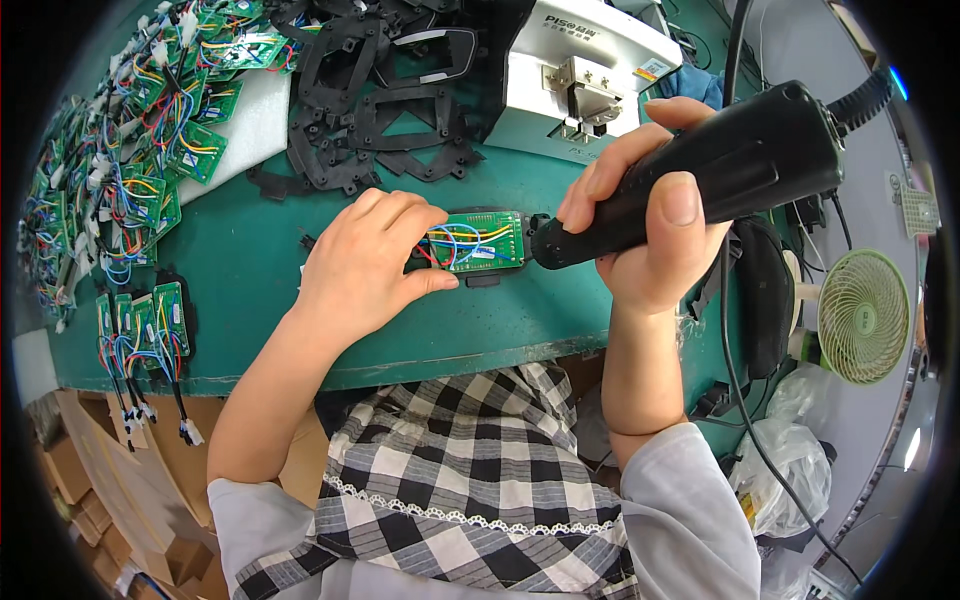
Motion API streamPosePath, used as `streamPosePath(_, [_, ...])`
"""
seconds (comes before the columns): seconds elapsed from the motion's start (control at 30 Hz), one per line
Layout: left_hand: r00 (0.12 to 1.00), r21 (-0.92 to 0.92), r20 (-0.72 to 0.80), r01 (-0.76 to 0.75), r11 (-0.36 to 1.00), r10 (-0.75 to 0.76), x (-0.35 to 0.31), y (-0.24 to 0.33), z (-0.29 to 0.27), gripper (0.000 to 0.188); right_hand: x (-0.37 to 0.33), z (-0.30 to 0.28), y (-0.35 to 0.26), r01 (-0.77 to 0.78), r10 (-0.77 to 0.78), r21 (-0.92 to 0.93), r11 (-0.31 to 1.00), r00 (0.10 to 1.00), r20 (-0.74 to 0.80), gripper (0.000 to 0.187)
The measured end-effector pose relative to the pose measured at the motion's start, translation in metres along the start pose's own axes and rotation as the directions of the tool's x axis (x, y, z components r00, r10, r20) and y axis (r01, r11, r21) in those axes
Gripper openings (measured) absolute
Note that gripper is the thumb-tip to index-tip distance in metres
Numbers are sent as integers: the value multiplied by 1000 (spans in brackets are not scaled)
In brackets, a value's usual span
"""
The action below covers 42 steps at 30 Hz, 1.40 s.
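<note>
Left hand (pixel 365 250) is pinching the left end of the board (pixel 490 243), which is lying lengthwise left-to-right on the bench (pixel 540 320); right hand (pixel 655 255), farther off, is gripping the driver (pixel 750 165), nose beside the right end.

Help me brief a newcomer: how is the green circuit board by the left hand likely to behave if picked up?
The green circuit board looks flat and thin, so it is probably stiff and light. Its looped coloured wires look floppy and might snag. Lying flat on the bench, it seems unlikely to roll.
</note>
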<state>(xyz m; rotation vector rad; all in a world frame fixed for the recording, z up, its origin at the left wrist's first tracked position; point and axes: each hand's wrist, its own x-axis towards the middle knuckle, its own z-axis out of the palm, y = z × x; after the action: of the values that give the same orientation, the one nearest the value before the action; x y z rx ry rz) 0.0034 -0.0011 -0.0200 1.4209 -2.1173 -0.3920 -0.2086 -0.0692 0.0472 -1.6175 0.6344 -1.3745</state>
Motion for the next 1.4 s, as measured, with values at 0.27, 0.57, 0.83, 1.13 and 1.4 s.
streamPosePath(0.27, [999,-26,-5,31,999,-31,0,1,-2,51,-13,8,-1,79,-70,94,992,993,-100,63])
streamPosePath(0.57, [998,-58,36,61,996,-59,-1,0,-5,51,-19,5,-3,32,-32,-49,998,999,-4,68])
streamPosePath(0.83, [996,-70,63,74,995,-70,-1,0,-7,46,-15,0,1,11,-12,39,999,999,30,70])
streamPosePath(1.13, [1000,-46,-17,-5,999,5,0,2,2,38,83,-33,-11,374,-411,-192,907,887,-213,59])
streamPosePath(1.4, [1000,-37,-9,-24,999,24,0,2,0,37,80,-12,-6,322,-361,-191,927,905,-227,52])
